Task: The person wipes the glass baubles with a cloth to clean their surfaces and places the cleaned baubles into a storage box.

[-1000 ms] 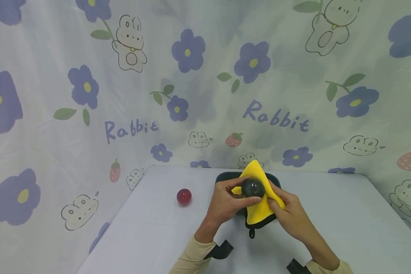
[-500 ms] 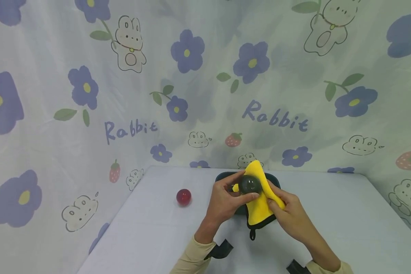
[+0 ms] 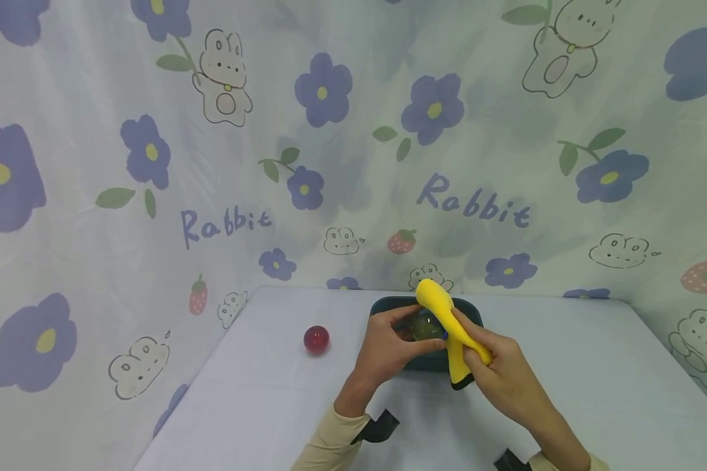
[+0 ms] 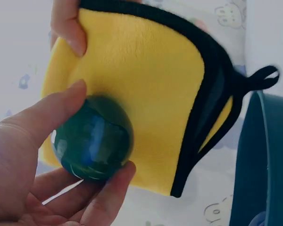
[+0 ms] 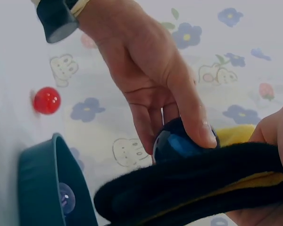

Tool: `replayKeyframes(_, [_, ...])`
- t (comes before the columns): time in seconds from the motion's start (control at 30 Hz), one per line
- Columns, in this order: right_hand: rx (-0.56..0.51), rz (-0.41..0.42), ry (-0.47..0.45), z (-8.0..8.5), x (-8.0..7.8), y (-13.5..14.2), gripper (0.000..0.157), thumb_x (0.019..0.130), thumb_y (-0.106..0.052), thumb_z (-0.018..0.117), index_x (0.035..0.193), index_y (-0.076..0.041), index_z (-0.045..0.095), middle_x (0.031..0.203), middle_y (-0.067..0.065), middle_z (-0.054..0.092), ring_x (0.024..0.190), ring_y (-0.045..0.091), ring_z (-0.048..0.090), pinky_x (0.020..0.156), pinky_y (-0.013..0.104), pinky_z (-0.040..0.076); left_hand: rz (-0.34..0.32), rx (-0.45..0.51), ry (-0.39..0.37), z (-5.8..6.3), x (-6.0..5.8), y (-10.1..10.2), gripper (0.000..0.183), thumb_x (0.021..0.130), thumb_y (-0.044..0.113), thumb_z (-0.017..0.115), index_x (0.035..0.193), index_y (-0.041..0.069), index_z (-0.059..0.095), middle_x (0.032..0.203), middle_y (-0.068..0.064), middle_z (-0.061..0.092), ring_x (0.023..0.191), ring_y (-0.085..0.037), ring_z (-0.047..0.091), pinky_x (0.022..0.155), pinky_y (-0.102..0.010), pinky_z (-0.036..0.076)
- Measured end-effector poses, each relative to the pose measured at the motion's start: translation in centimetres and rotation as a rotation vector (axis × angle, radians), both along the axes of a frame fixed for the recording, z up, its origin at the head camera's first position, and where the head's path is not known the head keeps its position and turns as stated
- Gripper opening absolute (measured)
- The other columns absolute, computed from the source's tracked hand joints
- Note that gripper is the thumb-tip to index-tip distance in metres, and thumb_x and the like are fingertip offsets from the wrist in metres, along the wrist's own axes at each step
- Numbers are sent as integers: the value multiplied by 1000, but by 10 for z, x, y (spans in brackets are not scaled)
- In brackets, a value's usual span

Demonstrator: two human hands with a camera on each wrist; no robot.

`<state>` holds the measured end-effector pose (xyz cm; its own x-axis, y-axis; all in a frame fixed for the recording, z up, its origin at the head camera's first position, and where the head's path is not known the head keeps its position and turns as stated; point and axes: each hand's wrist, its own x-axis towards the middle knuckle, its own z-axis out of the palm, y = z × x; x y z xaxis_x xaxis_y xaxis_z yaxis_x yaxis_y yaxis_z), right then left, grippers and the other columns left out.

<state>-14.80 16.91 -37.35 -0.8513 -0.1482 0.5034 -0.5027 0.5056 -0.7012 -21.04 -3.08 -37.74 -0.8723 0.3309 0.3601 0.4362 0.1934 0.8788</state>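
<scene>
My left hand [image 3: 384, 347] pinches a dark green, glossy ball [image 4: 93, 139] between thumb and fingertips, above the front part of a dark teal bin [image 3: 427, 364]. Against the ball's far side in the left wrist view lies a yellow cloth [image 4: 146, 94] with black edging and a small black hanging loop. My right hand [image 3: 505, 374] grips this cloth, which is folded and seen nearly edge-on in the head view. In the right wrist view the cloth's dark edge hides the lower part of the ball.
A shiny red ball [image 3: 316, 340] sits on the white tabletop [image 3: 271, 405] left of the bin. Inside the bin, a clear purplish ball [image 5: 67, 197] shows in the right wrist view. A curtain [image 3: 353, 150] printed with flowers and rabbits hangs behind the table.
The cloth has turned from broad yellow face to nearly edge-on and curls over at its top. The held ball has shifted slightly left and down. The red ball has stayed put.
</scene>
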Motion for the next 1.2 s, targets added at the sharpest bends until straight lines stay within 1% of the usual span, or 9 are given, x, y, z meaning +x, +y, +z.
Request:
replayKeyframes(0.17, [46, 19, 104, -1, -2, 2, 63, 88, 12, 55, 145, -15, 50, 127, 17, 66, 59, 1, 45, 49, 18, 47, -33, -49, 50, -1, 2, 4, 49, 74, 35, 86, 120, 24, 70, 105, 5, 73, 81, -4, 67, 74, -22, 60])
replayKeyframes(0.3, [96, 22, 160, -2, -5, 3, 66, 87, 13, 56, 146, -16, 48, 140, 14, 59, 71, 1, 51, 52, 16, 46, -33, -87, 66, 2, 6, 4, 45, 74, 36, 86, 115, 26, 71, 95, 8, 73, 71, -4, 63, 66, -23, 58])
replayKeyframes(0.43, [125, 31, 173, -3, -7, 4, 68, 87, 13, 56, 147, -16, 47, 144, 12, 55, 74, 2, 51, 52, 15, 46, -51, -111, 73, 6, 10, 3, 45, 74, 37, 86, 114, 24, 71, 96, 8, 73, 72, -4, 64, 67, -22, 58])
replayKeyframes(0.57, [130, 34, 135, -5, -9, 7, 66, 88, 11, 56, 147, -17, 47, 142, 12, 58, 80, 4, 55, 60, 15, 53, -68, -131, 95, 8, 12, 3, 46, 75, 38, 85, 115, 22, 71, 100, 7, 73, 78, -6, 66, 70, -21, 59])
replayKeyframes(0.7, [80, 58, 82, -7, -12, 10, 61, 90, 11, 52, 146, -12, 48, 135, 15, 62, 85, 7, 59, 69, 18, 57, -74, -141, 126, 9, 12, 3, 48, 75, 39, 85, 117, 20, 71, 104, 7, 73, 85, -5, 66, 72, -21, 59])
replayKeyframes(0.9, [-14, 122, 29, -7, -14, 12, 54, 93, 9, 48, 146, -4, 46, 121, 22, 66, 72, 5, 56, 58, 21, 52, -103, -66, 104, 9, 13, 2, 53, 75, 33, 85, 124, 19, 69, 114, 2, 71, 95, -5, 67, 74, -20, 59])
replayKeyframes(1.07, [-50, 116, -29, -8, -12, 10, 51, 96, 5, 49, 146, -2, 44, 105, 18, 68, 62, 6, 51, 53, 22, 50, -101, 8, 65, 9, 12, 1, 54, 75, 30, 86, 125, 22, 68, 117, 0, 70, 97, -10, 69, 75, -23, 60])
replayKeyframes(1.13, [-57, 101, -48, -8, -12, 9, 50, 97, 2, 50, 146, -1, 43, 105, 17, 68, 64, 6, 53, 55, 22, 52, -92, 40, 64, 9, 12, 2, 54, 74, 28, 87, 125, 23, 68, 117, -1, 71, 98, -11, 70, 75, -24, 61])
replayKeyframes(1.2, [-57, 89, -61, -9, -13, 7, 49, 97, 1, 50, 146, 0, 43, 114, 19, 68, 69, 6, 57, 61, 20, 55, -75, 72, 59, 8, 11, 1, 54, 74, 27, 87, 124, 23, 68, 115, -2, 72, 98, -14, 71, 74, -25, 61])
